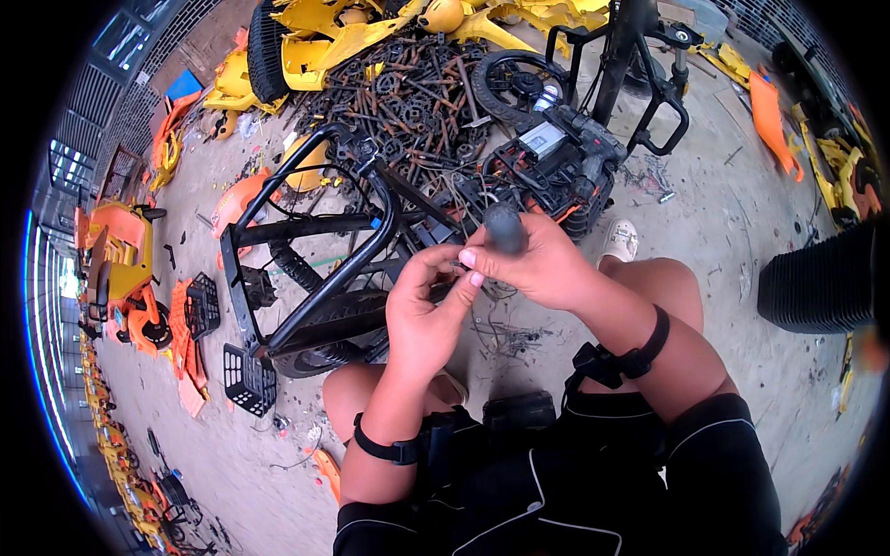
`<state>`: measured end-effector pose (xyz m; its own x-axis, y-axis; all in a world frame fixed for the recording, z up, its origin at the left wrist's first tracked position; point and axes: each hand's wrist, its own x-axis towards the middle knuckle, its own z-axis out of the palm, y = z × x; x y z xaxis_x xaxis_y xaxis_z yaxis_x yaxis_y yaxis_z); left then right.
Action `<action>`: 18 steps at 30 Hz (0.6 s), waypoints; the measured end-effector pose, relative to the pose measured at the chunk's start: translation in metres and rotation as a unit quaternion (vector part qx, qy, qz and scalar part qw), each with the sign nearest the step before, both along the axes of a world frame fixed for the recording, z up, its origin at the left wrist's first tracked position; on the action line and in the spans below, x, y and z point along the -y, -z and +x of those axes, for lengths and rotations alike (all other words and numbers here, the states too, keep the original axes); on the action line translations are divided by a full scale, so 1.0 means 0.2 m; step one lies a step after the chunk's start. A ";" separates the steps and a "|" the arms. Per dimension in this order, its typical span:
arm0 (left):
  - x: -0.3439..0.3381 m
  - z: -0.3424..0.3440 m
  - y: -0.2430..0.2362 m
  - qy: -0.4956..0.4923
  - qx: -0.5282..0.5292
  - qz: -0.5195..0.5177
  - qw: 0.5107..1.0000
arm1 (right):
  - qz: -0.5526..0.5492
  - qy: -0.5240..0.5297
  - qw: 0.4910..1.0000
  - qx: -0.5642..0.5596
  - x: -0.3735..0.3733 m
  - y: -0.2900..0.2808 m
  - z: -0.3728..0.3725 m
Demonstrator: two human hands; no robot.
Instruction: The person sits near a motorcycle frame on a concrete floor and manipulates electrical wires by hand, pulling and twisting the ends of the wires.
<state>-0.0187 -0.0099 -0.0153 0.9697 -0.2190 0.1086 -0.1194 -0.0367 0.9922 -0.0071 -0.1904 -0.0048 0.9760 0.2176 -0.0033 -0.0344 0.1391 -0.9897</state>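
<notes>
My right hand (530, 264) is closed around a blurred dark grey cylindrical tool (505, 225), its thumb pointing left. My left hand (429, 303) meets it, fingers curled and thumb beside a small dark piece (464, 266), too hidden to identify. Beyond both hands lies a dismantled scooter: a black tubular frame (324, 299), thin wires and an open chassis with a silver box (542, 139). My crouched legs are below, with a pale shoe (619, 239) to the right.
A heap of rusty metal parts (399, 93) and yellow panels (315, 56) lie ahead. Orange and yellow bodywork (125, 264) and black baskets (248, 380) are on the left. A black stack (816, 287) and orange panel (769, 120) stand right.
</notes>
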 end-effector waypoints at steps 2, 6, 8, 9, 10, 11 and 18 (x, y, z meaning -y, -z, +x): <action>0.00 -0.01 -0.03 -0.019 -0.027 0.009 0.999 | -0.001 0.005 1.000 0.006 0.00 0.00 0.00; -0.01 -0.02 -0.02 -0.043 0.052 0.066 0.996 | -0.038 0.020 0.999 0.015 0.01 0.01 0.01; -0.02 -0.03 -0.05 -0.044 0.038 0.087 0.995 | -0.060 0.021 0.998 0.013 0.01 0.00 0.01; -0.02 -0.03 -0.05 -0.039 0.026 0.076 0.996 | -0.057 0.020 0.998 0.016 0.01 0.00 0.01; -0.03 -0.03 -0.05 -0.035 0.015 0.064 0.997 | -0.054 0.018 0.998 0.019 0.00 -0.01 0.01; -0.04 -0.04 -0.05 -0.030 0.003 0.053 0.998 | -0.051 0.016 0.998 0.021 0.00 -0.01 0.01; -0.06 -0.03 -0.05 -0.004 -0.049 -0.035 0.998 | 0.021 -0.013 1.000 -0.011 -0.02 0.00 0.03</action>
